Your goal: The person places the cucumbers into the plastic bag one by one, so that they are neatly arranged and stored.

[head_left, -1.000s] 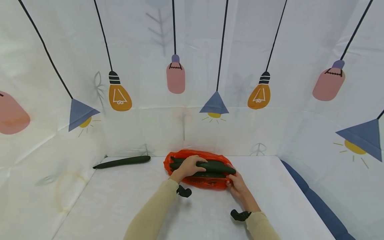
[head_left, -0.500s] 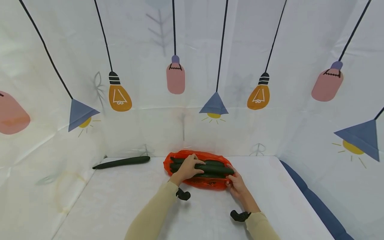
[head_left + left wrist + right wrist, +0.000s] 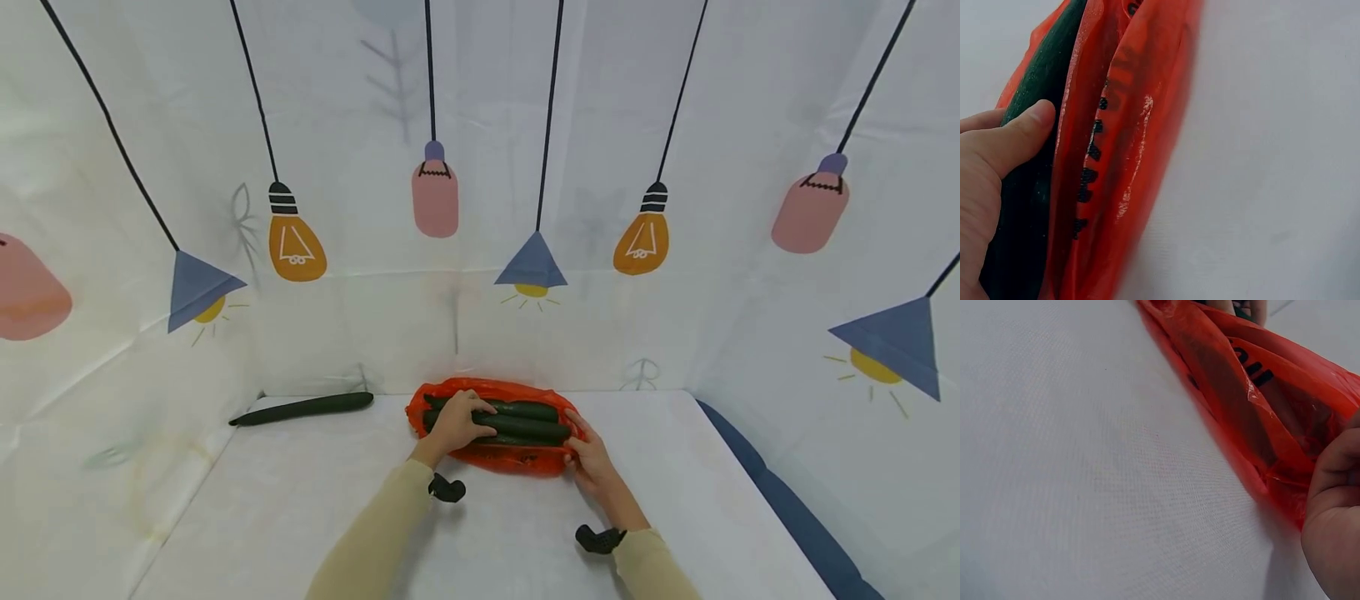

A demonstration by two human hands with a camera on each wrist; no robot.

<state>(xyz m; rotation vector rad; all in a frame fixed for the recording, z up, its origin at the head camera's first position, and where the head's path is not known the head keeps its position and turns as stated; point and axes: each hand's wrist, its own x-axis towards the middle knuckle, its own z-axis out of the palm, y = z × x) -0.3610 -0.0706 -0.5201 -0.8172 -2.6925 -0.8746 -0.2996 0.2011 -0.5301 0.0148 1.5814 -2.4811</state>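
Dark green cucumbers [image 3: 528, 410] lie side by side in an opened red plastic bag [image 3: 517, 461] at the back middle of the table. My left hand [image 3: 454, 423] grips the uppermost cucumber [image 3: 525, 427] from above, near its left part. In the left wrist view the thumb [image 3: 1032, 128] lies along the dark cucumber skin, beside the bag's printed side. At the bag's right end, my right hand [image 3: 592, 461] pinches the plastic edge. Folded red plastic [image 3: 1229, 381] runs into the curled fingers in the right wrist view; the fingertips are partly out of frame.
A single cucumber [image 3: 303, 407] lies at the back left of the white table [image 3: 510, 533]. White sheeting [image 3: 360, 333] with printed lamps encloses the back and sides. A blue padded edge [image 3: 780, 500] runs along the right side.
My left hand has moved a little left with the top cucumber, whose right end has drawn away from the bag's right end. The right hand stays on the bag's edge.
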